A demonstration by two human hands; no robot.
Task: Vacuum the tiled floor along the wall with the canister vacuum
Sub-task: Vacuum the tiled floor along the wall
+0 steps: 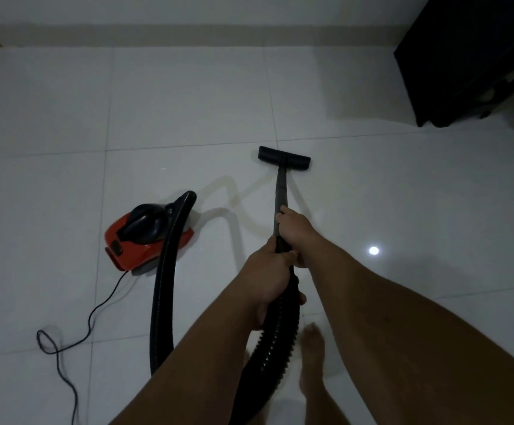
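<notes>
Gripping the black wand (281, 191) with both hands: right hand (295, 230) is wrapped round the tube further down toward the floor, left hand (269, 277) is curled round it just behind, where the ribbed hose (275, 338) joins. One flat, rectangular black floor head (284, 158) sits flush on the white tiles (188, 102), well short of the wall (188, 10) and its grey skirting strip (188, 35). One canister vacuum (145, 237), red shell with glossy black top and handle, rests on the floor to the left, apart from the floor head. One corrugated hose arcs from the canister's front, down past the left forearm and back up to the wand. One thin black power cord (96, 314) trails from the canister's rear and loops on the tiles at lower left. Tiles are large, square, glossy, with thin grout lines and one bright light reflection (373, 250). One bare foot (311, 357) shows under the arms. Dark furniture (464, 56) stands upper right.
</notes>
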